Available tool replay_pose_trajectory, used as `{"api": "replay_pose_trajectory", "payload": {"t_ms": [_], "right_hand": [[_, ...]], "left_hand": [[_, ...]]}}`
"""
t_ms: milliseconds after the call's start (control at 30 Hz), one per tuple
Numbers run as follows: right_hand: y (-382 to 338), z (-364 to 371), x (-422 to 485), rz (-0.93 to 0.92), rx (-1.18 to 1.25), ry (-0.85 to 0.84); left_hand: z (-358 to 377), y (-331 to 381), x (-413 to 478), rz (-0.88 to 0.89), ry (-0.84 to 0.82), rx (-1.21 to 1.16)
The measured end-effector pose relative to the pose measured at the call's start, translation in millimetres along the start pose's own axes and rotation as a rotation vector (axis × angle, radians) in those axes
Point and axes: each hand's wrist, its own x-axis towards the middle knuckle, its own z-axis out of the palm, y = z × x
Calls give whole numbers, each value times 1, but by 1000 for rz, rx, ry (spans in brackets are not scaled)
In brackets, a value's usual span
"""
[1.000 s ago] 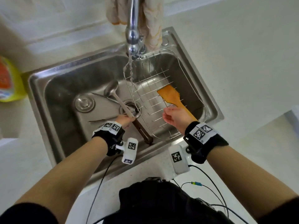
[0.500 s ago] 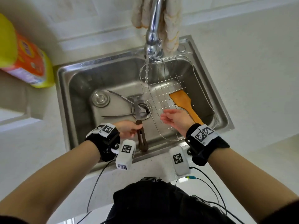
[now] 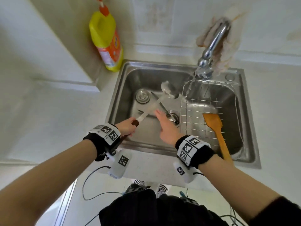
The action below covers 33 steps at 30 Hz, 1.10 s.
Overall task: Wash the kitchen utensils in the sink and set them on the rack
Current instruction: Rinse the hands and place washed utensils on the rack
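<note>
In the head view, our left hand (image 3: 126, 128) grips the ladle (image 3: 152, 107) by its dark handle, above the sink (image 3: 123, 95). Our right hand (image 3: 166, 128) hovers beside it, fingers straight and empty. The ladle looks stiff, and its wet steel likely slippery, so we judge the handle the surest hold.

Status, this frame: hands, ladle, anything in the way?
Left grip holds ladle by handle, raised over sink. Right grip open, near the shaft. Spatula lies in rack. Tap running; nothing blocks the rack.
</note>
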Motion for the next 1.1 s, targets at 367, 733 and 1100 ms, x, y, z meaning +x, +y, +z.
{"api": "replay_pose_trajectory", "payload": {"t_ms": [367, 733, 1100], "right_hand": [[33, 10, -21, -46, -581, 155], [27, 20, -22, -162, -608, 110], [38, 28, -23, -122, -735, 224]], "left_hand": [[24, 37, -20, 119, -115, 225], [39, 38, -20, 240, -51, 437], [43, 25, -25, 304, -95, 348]]}}
